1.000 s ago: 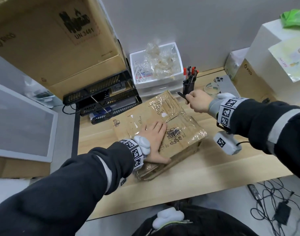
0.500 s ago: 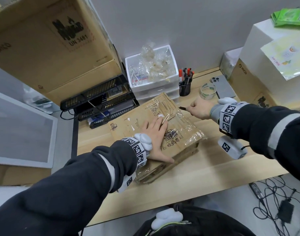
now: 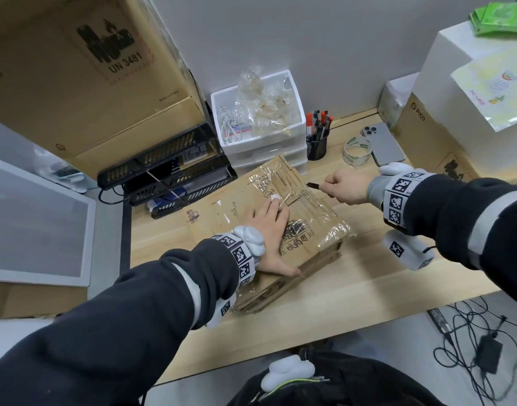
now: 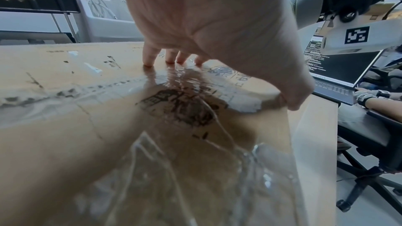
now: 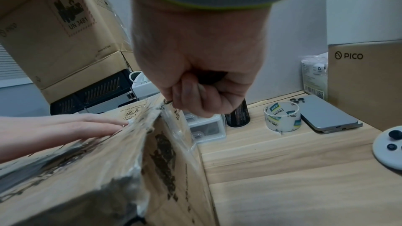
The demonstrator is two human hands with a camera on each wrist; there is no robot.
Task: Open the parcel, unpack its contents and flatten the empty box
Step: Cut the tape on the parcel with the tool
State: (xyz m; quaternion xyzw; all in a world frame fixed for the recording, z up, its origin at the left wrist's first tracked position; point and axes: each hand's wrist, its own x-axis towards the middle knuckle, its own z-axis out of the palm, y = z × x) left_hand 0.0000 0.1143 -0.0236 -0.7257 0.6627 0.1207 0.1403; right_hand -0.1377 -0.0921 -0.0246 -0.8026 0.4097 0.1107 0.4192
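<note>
The parcel (image 3: 319,227) is a brown cardboard box wrapped in wrinkled clear tape, lying in the middle of the wooden desk (image 3: 368,288). My left hand (image 3: 270,221) lies flat on its top, fingers straight and pressing down; the left wrist view shows those fingertips (image 4: 174,59) on the taped cardboard (image 4: 65,109). My right hand (image 3: 341,187) is a fist around a dark cutter (image 3: 313,185). Its tip points left at the parcel's far right top edge. In the right wrist view the fist (image 5: 195,75) hangs over the box's taped corner (image 5: 152,126).
Behind the parcel stand a white drawer unit (image 3: 260,124), a black pen holder (image 3: 317,143), a tape roll (image 3: 357,150) and a phone (image 3: 383,143). A black tray rack (image 3: 169,177) and a large carton (image 3: 75,68) fill the left. A PICO box (image 3: 427,136) stands at the right.
My right hand has moved from beside the pen holder down and toward the parcel's far right edge, with the cutter in it. The left hand stays pressed on the parcel.
</note>
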